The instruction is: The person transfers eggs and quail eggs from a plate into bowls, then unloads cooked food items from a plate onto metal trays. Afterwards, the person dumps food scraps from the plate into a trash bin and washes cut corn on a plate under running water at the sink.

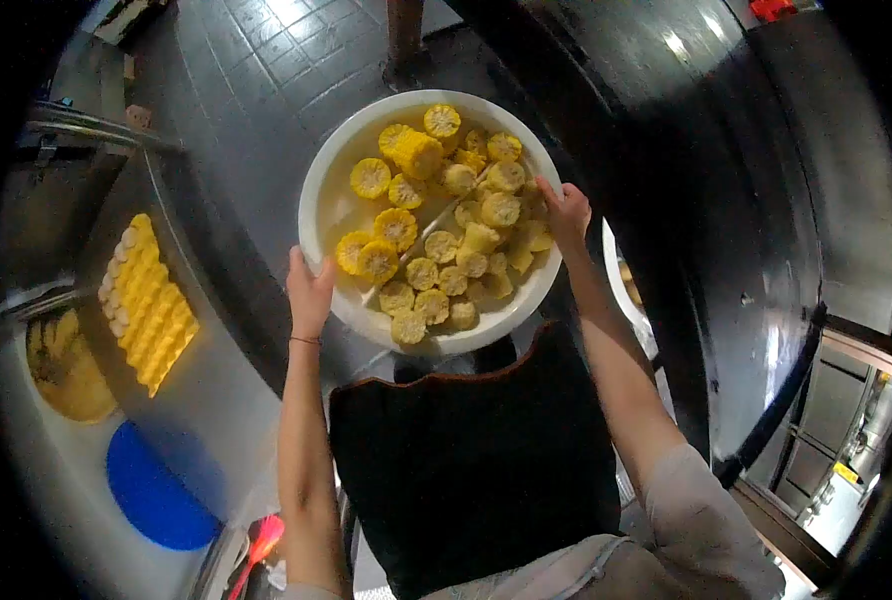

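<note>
A round white basin [311, 190] is held out in front of my body, above the dark floor. My left hand [310, 294] grips its left rim, thumb up over the edge. On the opposite side, my right hand [569, 214] is closed around the right rim. Many cut pieces of corn on the cob lie inside. Brighter yellow corn pieces [395, 229] fill the upper left, and paler, smaller corn pieces [441, 246] crowd the lower right. A thin pale strip [440, 222] runs diagonally between the two groups. Fingers under the rim are hidden.
At left, a metal counter carries a yellow tray [158, 310] with eggs [119, 275] along one edge, a blue disc [156, 488] and a round tan item [66, 365]. A red-pink utensil [260, 542] lies lower down. Another white container [613, 262] shows partly at right. A post [404, 40] stands ahead.
</note>
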The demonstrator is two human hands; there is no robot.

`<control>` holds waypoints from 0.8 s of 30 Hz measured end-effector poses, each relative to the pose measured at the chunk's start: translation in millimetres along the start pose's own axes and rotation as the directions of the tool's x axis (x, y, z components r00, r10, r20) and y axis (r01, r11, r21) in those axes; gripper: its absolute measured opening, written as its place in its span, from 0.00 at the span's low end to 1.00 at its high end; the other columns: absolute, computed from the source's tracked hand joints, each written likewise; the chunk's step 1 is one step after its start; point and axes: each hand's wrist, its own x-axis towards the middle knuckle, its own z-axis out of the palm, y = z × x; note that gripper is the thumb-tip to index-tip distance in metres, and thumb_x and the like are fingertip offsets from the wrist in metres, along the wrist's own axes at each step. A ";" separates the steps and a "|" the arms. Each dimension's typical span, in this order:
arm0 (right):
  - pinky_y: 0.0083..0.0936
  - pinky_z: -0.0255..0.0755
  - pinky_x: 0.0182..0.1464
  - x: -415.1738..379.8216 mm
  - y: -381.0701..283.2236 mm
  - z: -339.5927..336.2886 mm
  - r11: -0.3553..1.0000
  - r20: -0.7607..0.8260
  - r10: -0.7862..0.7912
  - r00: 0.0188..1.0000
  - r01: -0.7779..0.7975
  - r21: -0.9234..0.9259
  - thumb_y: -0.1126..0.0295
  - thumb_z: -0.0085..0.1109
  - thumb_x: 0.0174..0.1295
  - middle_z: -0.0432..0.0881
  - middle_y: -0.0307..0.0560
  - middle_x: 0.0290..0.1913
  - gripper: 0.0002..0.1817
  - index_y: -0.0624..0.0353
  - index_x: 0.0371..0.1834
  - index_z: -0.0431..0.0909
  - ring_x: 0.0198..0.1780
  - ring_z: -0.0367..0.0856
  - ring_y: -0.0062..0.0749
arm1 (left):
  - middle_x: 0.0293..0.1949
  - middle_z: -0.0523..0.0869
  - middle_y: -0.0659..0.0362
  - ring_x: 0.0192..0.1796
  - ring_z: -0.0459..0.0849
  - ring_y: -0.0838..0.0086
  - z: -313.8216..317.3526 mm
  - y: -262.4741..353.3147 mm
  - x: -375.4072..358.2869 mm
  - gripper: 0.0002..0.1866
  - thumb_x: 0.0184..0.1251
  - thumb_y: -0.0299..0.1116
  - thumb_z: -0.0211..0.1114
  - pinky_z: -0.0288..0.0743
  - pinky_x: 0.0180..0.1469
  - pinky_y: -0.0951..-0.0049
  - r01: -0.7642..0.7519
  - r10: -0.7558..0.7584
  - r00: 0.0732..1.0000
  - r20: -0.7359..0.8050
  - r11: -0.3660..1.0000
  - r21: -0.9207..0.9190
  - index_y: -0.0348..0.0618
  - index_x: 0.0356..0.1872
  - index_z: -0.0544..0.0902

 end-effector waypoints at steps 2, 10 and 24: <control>0.26 0.63 0.24 -29.8 -2.6 -11.1 0.965 0.033 0.012 0.999 -0.021 0.262 0.49 0.62 0.49 0.73 0.43 0.14 0.23 0.62 0.18 0.76 0.17 0.69 0.26 | 0.39 0.80 0.48 0.40 0.80 0.65 -19.4 3.9 -27.9 0.12 0.58 0.31 0.58 0.71 0.43 0.71 0.025 -0.025 1.000 0.003 1.000 -0.017 0.36 0.40 0.70; 0.28 0.66 0.28 -121.4 0.1 -67.8 0.972 -0.141 -0.014 0.990 -0.019 -0.232 0.51 0.63 0.49 0.76 0.49 0.19 0.22 0.63 0.21 0.75 0.21 0.72 0.35 | 0.38 0.79 0.52 0.40 0.78 0.64 -83.9 69.4 -163.4 0.13 0.60 0.31 0.57 0.70 0.43 0.69 0.222 -0.215 0.974 -0.070 0.967 0.123 0.34 0.43 0.70; 0.37 0.66 0.30 -323.0 5.4 -230.4 0.926 -0.059 0.098 0.993 -0.113 -0.361 0.46 0.61 0.48 0.76 0.58 0.23 0.26 0.64 0.23 0.75 0.26 0.73 0.51 | 0.49 0.76 0.45 0.52 0.75 0.61 -127.0 134.4 -401.8 0.21 0.59 0.29 0.58 0.65 0.55 0.67 0.325 -0.324 0.946 -0.031 0.944 0.054 0.29 0.52 0.67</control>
